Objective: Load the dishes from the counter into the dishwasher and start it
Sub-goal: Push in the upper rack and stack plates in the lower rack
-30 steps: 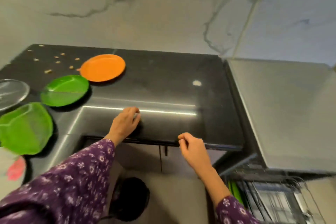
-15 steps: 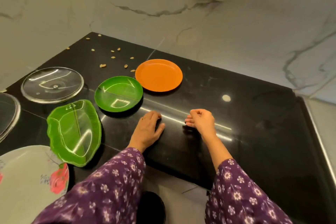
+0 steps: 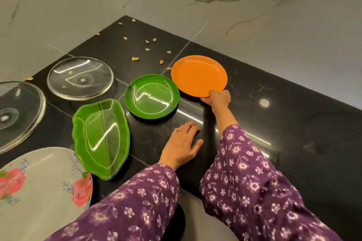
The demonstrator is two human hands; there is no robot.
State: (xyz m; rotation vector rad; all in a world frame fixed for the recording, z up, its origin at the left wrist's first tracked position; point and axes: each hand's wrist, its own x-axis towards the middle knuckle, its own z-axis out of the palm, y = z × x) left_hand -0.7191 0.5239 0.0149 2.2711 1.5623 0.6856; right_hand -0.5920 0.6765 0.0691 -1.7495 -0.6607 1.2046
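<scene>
The orange plate (image 3: 198, 75) sits toward the back of the black counter (image 3: 284, 123), and the right hand (image 3: 216, 99) holds it by the edge closest to the person, with fingers tucked under the rim and the thumb on top, as best I can tell. That is a small grip on one side only, so the plate could tip and slip out of the fingers when it is lifted, and then it would clatter down on the hard counter. It could also bump the round green plate (image 3: 151, 96), which lies just beside it on the left, almost touching. A little brown seed (image 3: 168, 68) lies right at the orange plate's left edge, and more are scattered behind it, so one might stick underneath and ride along into the dishwasher. The plate looks smooth and shallow with a low rim, plain bright orange, and clean on top. It looks light, maybe plastic, so one hand should do if the grip is firm. The left hand (image 3: 182, 145) lies flat on the counter nearer the person, fingers loose, holding nothing, with a ring on one finger. Further left are a green leaf-shaped dish (image 3: 101, 139), a clear glass lid (image 3: 80, 78), a second glass lid (image 3: 19, 111) and a pale flowered plate (image 3: 39, 191). The dishwasher cannot be seen here
</scene>
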